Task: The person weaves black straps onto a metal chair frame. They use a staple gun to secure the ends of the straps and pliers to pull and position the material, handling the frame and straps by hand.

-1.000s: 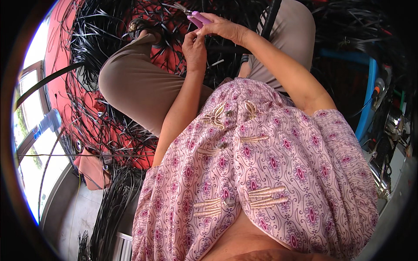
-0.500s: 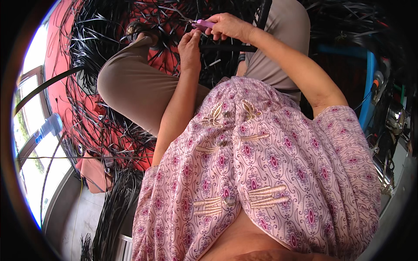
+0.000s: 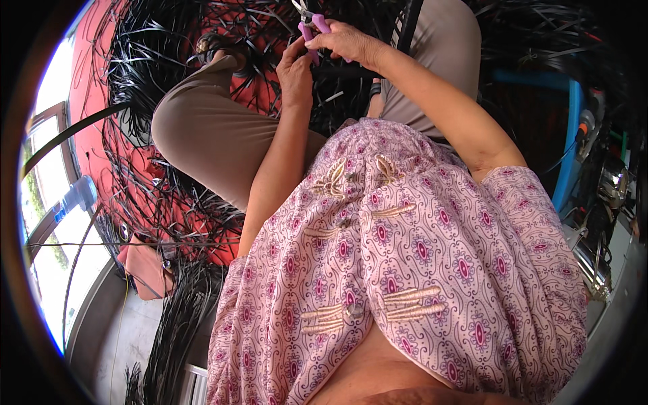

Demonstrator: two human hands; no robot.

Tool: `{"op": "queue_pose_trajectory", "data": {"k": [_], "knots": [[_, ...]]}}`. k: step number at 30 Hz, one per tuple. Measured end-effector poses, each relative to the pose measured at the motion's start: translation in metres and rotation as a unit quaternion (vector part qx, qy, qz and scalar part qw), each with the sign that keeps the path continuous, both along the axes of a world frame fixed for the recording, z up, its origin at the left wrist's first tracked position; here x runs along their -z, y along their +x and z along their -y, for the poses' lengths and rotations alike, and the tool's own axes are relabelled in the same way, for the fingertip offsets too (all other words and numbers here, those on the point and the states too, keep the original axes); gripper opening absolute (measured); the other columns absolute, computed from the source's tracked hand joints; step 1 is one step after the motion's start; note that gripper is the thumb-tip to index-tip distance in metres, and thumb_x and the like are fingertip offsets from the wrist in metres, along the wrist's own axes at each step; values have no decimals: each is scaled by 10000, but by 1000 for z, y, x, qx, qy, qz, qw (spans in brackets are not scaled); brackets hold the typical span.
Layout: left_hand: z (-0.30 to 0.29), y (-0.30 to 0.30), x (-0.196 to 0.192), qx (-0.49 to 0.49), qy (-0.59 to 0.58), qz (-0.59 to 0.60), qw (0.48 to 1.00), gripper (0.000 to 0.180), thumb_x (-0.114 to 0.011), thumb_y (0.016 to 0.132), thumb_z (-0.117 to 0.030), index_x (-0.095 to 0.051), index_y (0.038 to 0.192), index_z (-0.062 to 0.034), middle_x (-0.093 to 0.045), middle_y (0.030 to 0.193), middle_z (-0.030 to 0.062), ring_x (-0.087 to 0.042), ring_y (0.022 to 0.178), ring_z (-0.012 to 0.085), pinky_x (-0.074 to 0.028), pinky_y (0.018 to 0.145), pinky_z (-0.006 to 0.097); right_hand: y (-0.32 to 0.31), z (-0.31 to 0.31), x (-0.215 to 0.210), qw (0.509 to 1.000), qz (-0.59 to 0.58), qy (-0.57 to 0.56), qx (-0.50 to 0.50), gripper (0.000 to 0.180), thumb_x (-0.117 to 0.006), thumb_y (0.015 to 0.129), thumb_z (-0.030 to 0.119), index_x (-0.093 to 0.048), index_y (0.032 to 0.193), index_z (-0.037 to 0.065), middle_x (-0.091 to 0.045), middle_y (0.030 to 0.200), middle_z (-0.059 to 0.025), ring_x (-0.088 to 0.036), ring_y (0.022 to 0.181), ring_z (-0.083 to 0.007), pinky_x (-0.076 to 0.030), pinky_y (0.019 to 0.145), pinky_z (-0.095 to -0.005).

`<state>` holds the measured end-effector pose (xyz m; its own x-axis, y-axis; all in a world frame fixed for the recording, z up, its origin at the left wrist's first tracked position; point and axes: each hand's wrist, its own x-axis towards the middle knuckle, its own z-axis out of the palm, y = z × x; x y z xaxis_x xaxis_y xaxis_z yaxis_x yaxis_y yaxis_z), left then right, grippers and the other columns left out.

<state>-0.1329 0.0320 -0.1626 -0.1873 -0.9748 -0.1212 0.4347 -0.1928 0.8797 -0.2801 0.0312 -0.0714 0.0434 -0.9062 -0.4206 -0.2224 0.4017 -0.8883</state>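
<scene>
My right hand point(image 3: 347, 44) is wrapped round a pair of snips point(image 3: 306, 29) with pinkish-purple handles, near the top of the view. Their metal blades point up and away from me, with the tips close to the picture's edge. Just left of the handles is my left hand point(image 3: 295, 77), its thumb and fingers drawn together. Whatever those fingers pinch is too small or too dark to make out. Black flat plastic strips point(image 3: 152, 57) lie in a thick tangle around and beyond both hands.
My bent leg point(image 3: 209, 138) and other knee point(image 3: 449, 61) flank the work. Strips cover much of a red surface point(image 3: 209, 219). At right stand a blue frame point(image 3: 572, 135) and shiny metal parts point(image 3: 611, 182). A pink cloth point(image 3: 145, 266) lies at left, near a window point(image 3: 50, 169).
My right hand has turned the snips from pointing left to pointing up and away, and their handles now show spread. My left hand has barely moved.
</scene>
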Motion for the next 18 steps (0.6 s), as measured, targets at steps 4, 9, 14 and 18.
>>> {"op": "queue_pose_trajectory", "data": {"k": [4, 9, 14, 18], "knots": [[0, 2, -4, 7, 18, 0, 1000, 306, -581, 929, -49, -618, 1225, 17, -650, 1166, 76, -600, 1048, 142, -460, 913, 264, 2, -3, 20, 982, 174, 12, -70, 331, -672, 832, 314, -608, 1053, 76, -594, 966, -26, -564, 886, -129, -472, 774, -280], [1, -6, -9, -72, 18, 40, 996, 304, -559, 1002, -206, -622, 1199, 17, -646, 1161, 97, -572, 1091, 165, -415, 991, 301, -8, -6, 13, 979, 204, -21, 11, 351, -648, 818, 241, -581, 1095, 35, -613, 999, -66, -605, 952, -167, -486, 907, -337], [4, 4, 15, -78, -8, 178, 981, 360, -514, 1020, -345, -662, 1055, -19, -594, 1148, 60, -540, 1047, 169, -401, 951, 294, -19, 5, -28, 966, -238, -70, -71, 616, -625, 808, 495, -621, 1214, 31, -694, 974, -175, -677, 937, -272, -498, 896, -371], [2, 0, 2, -57, 32, 94, 993, 403, -511, 1018, -369, -672, 1007, 1, -605, 1088, 67, -541, 1035, 155, -382, 962, 286, -10, -3, -43, 885, -424, 30, -191, 730, -636, 740, 580, -632, 1217, 28, -665, 1167, -222, -654, 1083, -345, -501, 948, -410]]}}
